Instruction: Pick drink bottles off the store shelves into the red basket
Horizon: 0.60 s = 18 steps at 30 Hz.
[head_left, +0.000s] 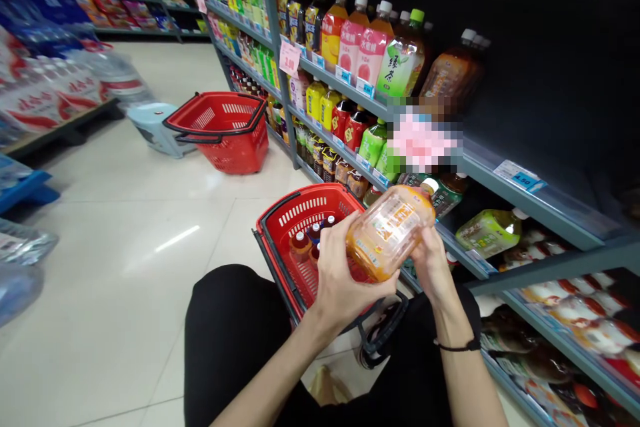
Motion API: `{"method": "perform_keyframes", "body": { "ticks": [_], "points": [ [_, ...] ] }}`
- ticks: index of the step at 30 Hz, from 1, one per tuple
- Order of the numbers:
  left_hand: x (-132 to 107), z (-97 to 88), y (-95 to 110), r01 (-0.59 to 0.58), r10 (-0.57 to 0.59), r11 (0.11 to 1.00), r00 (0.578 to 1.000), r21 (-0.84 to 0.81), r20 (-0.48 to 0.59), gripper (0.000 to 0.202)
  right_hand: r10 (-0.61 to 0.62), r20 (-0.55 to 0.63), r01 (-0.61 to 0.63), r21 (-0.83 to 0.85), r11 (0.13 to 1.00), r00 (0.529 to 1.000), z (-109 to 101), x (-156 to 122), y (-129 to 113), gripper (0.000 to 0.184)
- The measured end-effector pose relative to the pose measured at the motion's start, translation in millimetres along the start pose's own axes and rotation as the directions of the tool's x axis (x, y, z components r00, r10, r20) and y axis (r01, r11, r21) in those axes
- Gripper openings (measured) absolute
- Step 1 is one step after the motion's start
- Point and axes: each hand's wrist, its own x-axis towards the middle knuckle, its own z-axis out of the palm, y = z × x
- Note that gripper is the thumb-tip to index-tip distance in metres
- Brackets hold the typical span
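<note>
Both my hands hold a large drink bottle with orange-brown liquid, a printed label and a white cap, tilted with its cap up to the right. My left hand is wrapped round its base end, thumb underneath. Around the side near the neck, my right hand grips it, its fingers partly hidden behind the bottle. Beneath the bottle and my left hand stands a red shopping basket with black handles. Inside it are several bottles with white caps, partly covered by my left hand.
Shelves of bottled drinks run along the right; some bottles lie on their sides lower down. Ahead on the tiled floor stand a second red basket and a light blue stool. Packed bottles sit on a low platform at left.
</note>
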Motion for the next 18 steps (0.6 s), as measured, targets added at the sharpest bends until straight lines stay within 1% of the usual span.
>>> {"method": "perform_keyframes", "body": {
  "ticks": [2, 4, 6, 8, 9, 10, 11, 12, 13, 14, 15, 16, 17, 18],
  "points": [
    [0.8, 0.9, -3.1, -0.133, 0.134, 0.990, 0.990, 0.051, -0.038, 0.108, 0.060, -0.035, -0.056, 0.119, 0.991, 0.998, 3.7, 5.8, 3.7, 0.068],
    [-2.6, 2.8, -9.6, -0.266, 0.270, 0.961, 0.962, 0.075, -0.049, 0.109, 0.052, -0.086, -0.034, 0.201, 0.979, 0.995, 9.9, 11.9, 7.5, 0.066],
    [-10.8, 5.1, -17.8, -0.409, 0.414, 0.907, 0.909, 0.097, -0.038, 0.099, 0.056, -0.127, -0.018, 0.286, 0.958, 0.990, 15.8, 16.8, 12.0, 0.065],
    [-22.7, 7.0, -25.3, -0.511, 0.516, 0.852, 0.856, 0.115, -0.017, 0.081, 0.086, -0.141, -0.029, 0.364, 0.931, 0.986, 18.8, 18.9, 17.2, 0.071],
    [-29.0, 7.6, -28.0, -0.540, 0.542, 0.835, 0.840, 0.105, 0.009, 0.072, 0.096, -0.127, -0.040, 0.388, 0.921, 0.987, 19.1, 18.6, 20.0, 0.075],
    [-34.8, 8.0, -29.8, -0.553, 0.551, 0.830, 0.833, 0.069, 0.056, 0.067, 0.094, -0.103, -0.046, 0.396, 0.917, 0.990, 18.6, 17.5, 22.5, 0.081],
    [-39.6, 8.2, -30.5, -0.553, 0.547, 0.833, 0.828, 0.013, 0.122, 0.066, 0.083, -0.077, -0.046, 0.393, 0.918, 0.994, 17.8, 15.7, 24.6, 0.084],
    [-42.9, 8.2, -30.1, -0.554, 0.552, 0.831, 0.811, -0.049, 0.193, 0.068, 0.067, -0.055, -0.040, 0.388, 0.921, 0.996, 16.8, 13.5, 25.9, 0.084],
    [-44.5, 8.2, -28.6, -0.568, 0.573, 0.817, 0.782, -0.099, 0.246, 0.069, 0.052, -0.040, -0.033, 0.387, 0.921, 0.998, 16.1, 11.1, 26.3, 0.081],
    [-44.3, 8.3, -26.1, -0.601, 0.609, 0.790, 0.747, -0.123, 0.266, 0.066, 0.047, -0.037, -0.029, 0.396, 0.918, 0.998, 15.8, 9.1, 25.6, 0.075],
    [-42.4, 8.6, -22.5, -0.649, 0.653, 0.753, 0.715, -0.112, 0.249, 0.062, 0.057, -0.038, -0.037, 0.417, 0.908, 0.998, 16.2, 7.5, 23.9, 0.068],
    [-39.1, 9.2, -18.2, -0.702, 0.701, 0.707, 0.684, -0.078, 0.203, 0.058, 0.089, -0.035, -0.064, 0.451, 0.890, 0.995, 17.4, 6.6, 21.3, 0.062],
    [-34.6, 9.9, -13.1, -0.740, 0.738, 0.671, 0.661, -0.040, 0.137, 0.058, 0.138, -0.023, -0.109, 0.492, 0.864, 0.990, 19.2, 6.4, 18.1, 0.059],
    [-29.2, 10.9, -7.5, -0.749, 0.748, 0.662, 0.660, -0.019, 0.064, 0.062, 0.191, -0.011, -0.157, 0.533, 0.832, 0.981, 21.4, 6.9, 14.8, 0.058]
  ]
}}
